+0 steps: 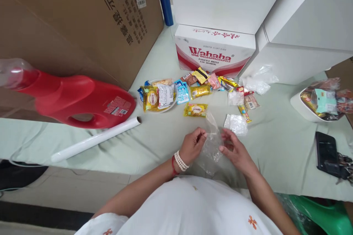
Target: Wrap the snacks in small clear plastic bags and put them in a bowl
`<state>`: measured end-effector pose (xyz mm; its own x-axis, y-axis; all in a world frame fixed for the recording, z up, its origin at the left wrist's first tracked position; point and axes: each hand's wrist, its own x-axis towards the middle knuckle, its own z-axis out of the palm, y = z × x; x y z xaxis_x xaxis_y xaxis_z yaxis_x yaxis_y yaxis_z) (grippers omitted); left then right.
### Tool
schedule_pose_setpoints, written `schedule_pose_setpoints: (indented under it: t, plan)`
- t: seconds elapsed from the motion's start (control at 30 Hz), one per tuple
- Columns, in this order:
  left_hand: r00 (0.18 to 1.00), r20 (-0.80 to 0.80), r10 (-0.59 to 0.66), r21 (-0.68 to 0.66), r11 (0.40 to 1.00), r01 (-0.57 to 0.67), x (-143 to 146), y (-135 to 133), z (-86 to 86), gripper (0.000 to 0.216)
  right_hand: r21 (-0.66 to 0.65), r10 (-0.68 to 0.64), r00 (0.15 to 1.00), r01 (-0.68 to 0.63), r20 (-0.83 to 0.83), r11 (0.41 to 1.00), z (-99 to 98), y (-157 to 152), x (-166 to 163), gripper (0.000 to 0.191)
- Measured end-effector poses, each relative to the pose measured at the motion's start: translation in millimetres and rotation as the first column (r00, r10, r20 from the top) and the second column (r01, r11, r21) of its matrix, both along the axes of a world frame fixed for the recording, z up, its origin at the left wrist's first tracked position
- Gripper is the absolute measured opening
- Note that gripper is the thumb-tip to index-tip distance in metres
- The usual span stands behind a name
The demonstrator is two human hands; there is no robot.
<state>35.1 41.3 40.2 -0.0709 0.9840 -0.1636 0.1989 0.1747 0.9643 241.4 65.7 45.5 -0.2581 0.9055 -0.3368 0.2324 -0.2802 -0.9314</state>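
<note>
My left hand (pixel 193 143) pinches the edge of a clear plastic bag (pixel 211 150), which hangs over the front of the table. At the bag's other side is my right hand (pixel 236 150), its thumb and fingers apart; whether it touches the film I cannot tell. Just beyond the bag lies a yellow-wrapped snack (pixel 195 109), with a second yellow packet (pixel 200 91) behind it. A folded stack of clear bags (pixel 236 124) rests past my right fingertips. To the left, a clear round bowl (pixel 174 103) holds several wrapped snacks.
Several small packets lie before a Wahaha carton (pixel 215 53). A red jug (pixel 82 99) and white roll (pixel 96 140) are at left, beside a big cardboard box (pixel 68 18). At right are a white bin (pixel 299 104) of snacks, a phone (pixel 327 150) and keys (pixel 344 161).
</note>
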Motion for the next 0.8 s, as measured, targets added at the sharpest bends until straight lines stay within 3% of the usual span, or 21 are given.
schedule_pose_setpoints:
  t: [0.1,0.2,0.27,0.47,0.53,0.67,0.8]
  plan:
    - [1.0,0.021,-0.022,-0.001,1.0,0.022,2.8,-6.8,0.7,0.033,0.027,-0.117,0.991,0.119,-0.059,0.993,-1.1,16.7,-12.7,0.046]
    - [0.969,0.214,0.127,-0.12,0.987,-0.103,-2.2,-7.3,-9.4,0.04,-0.12,-0.308,0.94,0.292,-0.148,0.949,-8.0,27.5,-23.7,0.041]
    - [0.937,0.284,0.205,-0.207,0.967,-0.149,-10.2,-6.9,-15.8,0.044,-0.214,-0.379,0.911,0.342,-0.164,0.915,-12.8,29.6,-25.8,0.044]
    - [0.85,0.419,0.319,-0.413,0.901,-0.135,-32.1,-1.2,-10.5,0.057,-0.199,-0.259,0.959,0.232,-0.119,0.952,-16.4,25.4,-18.3,0.046]
    - [0.856,0.408,0.318,-0.45,0.886,-0.114,-34.0,6.7,-9.2,0.06,-0.183,-0.229,0.967,0.207,-0.111,0.961,-16.3,25.1,-15.0,0.046]
    - [0.913,0.317,0.256,-0.372,0.919,-0.129,-30.3,22.3,-18.4,0.044,-0.167,-0.219,0.97,0.199,-0.107,0.966,-17.9,25.4,-8.2,0.044]
    - [0.902,0.329,0.281,-0.343,0.925,-0.163,-24.8,23.2,-27.2,0.041,-0.186,-0.274,0.955,0.251,-0.11,0.95,-18.2,22.6,-4.3,0.044]
